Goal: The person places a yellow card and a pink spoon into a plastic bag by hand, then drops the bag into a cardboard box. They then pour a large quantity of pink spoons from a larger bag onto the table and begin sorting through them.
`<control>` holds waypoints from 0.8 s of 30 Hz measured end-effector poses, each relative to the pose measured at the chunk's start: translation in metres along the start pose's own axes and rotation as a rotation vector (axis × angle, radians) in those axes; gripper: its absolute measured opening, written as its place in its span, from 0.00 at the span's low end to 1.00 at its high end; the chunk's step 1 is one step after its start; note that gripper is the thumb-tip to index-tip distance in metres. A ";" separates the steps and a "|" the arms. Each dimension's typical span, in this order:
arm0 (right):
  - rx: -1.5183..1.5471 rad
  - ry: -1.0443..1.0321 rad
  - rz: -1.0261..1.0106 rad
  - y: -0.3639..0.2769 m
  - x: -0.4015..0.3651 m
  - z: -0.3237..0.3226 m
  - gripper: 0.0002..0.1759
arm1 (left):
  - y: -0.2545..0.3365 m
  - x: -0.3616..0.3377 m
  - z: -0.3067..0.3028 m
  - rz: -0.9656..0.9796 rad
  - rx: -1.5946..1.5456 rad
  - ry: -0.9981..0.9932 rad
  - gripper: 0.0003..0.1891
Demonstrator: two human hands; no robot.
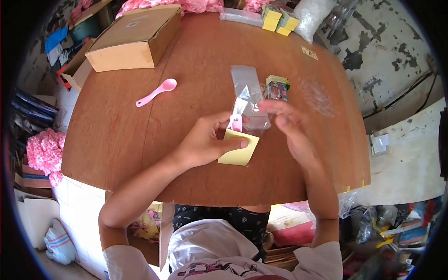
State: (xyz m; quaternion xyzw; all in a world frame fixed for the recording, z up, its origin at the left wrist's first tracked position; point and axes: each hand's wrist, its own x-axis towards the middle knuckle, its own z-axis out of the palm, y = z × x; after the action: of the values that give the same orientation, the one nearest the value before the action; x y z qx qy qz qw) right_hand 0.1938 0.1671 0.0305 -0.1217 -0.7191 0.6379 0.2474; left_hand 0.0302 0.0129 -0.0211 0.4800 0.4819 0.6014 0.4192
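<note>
My left hand (205, 140) pinches a pale yellow card (239, 151), its thumb flat on the front. Out of the card's top edge rises a clear plastic sleeve (241, 103) with the end of a pink spoon (236, 123) inside; the spoon's other end is hidden. Just to the right, my right hand (293, 126) is raised with its fingers apart, holding nothing. Behind the hands lie flat clear plastic bags (244, 77), and beside them a small stack of printed cards (277, 88). A loose pink measuring spoon (161, 91) rests to the left.
A closed cardboard box (135, 37) occupies the far left of the brown table (200, 56). At the far edge are yellow card stacks (275, 19), a bundle of plastic bags (241, 17) and a filled clear bag (311, 18). Crumpled clear film (316, 95) lies to the right.
</note>
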 end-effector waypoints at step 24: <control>0.010 0.155 -0.163 0.036 -0.009 0.012 0.06 | 0.001 0.005 -0.003 0.132 -0.021 0.207 0.13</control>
State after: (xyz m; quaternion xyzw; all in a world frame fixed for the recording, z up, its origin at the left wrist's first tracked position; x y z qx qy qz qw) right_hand 0.1904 0.1583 -0.0069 -0.1105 -0.7023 0.6078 0.3537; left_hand 0.0266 0.0170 -0.0195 0.4418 0.4836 0.6789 0.3317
